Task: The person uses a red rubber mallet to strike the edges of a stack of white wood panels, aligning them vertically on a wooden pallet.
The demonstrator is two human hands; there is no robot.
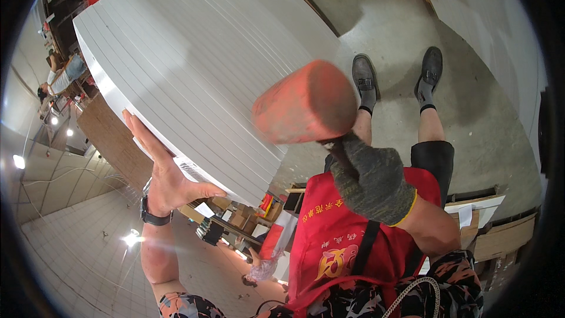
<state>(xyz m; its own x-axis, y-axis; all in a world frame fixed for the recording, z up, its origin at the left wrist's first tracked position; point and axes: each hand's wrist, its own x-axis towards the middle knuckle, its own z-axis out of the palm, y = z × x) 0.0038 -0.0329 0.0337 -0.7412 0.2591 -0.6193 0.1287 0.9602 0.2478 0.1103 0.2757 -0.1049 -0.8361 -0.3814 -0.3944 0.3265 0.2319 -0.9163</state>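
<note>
My right hand (376, 181), in a dark knitted glove with a yellow cuff edge, is closed round the dark handle of a rubber mallet (288, 106). The mallet's big, scuffed red head is raised in front of a tall pale-grey stack of sheets (194, 41), whose side shows many parallel layer lines. Bare, with a watch at the wrist, my left hand (170, 176) rests against the white edge of that stack. Its fingers are stretched out flat and the thumb is spread; nothing is held in it.
Another pale stack (500, 41) stands at the right across the concrete floor (394, 123). Brown board (112, 138) lies beyond my left hand. One person (62, 79) is at the far left, another (262, 268) low in the middle near shelves with boxes (241, 218). My shoes are on the floor.
</note>
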